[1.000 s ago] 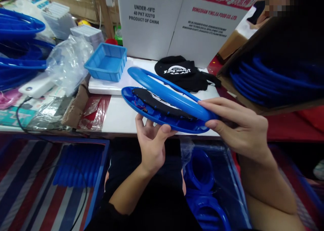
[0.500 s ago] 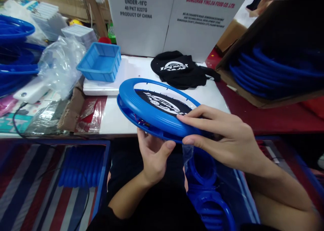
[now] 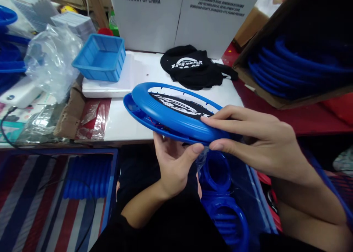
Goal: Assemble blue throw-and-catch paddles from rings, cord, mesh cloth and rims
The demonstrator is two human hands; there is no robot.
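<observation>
Both hands hold a blue throw-ball ring (image 3: 154,106) tilted over the table's near edge. It has two layers. The upper ring frames a black printed cloth (image 3: 179,106), and the lower ring (image 3: 135,116) juts out past it on the left. Thin red and dark wires (image 3: 157,123) show in the gap between them. From below, my left hand (image 3: 175,167) supports the near side, its thumb at the bottom edge and its other fingers partly hidden underneath. My right hand (image 3: 256,141) pinches the right side, fingers on top and thumb under the rim.
Black printed cloths (image 3: 190,68) lie on the white table behind the ring. A light-blue bin (image 3: 100,59) stands left of them, beside a plastic bag (image 3: 52,60). An open carton of blue rings (image 3: 289,71) leans at right. More blue rings (image 3: 226,222) sit below.
The two ring layers have shifted apart at the left, so more of the lower one shows. My left thumb has moved rightward along the rim, closer to my right thumb. The camera view has shifted slightly.
</observation>
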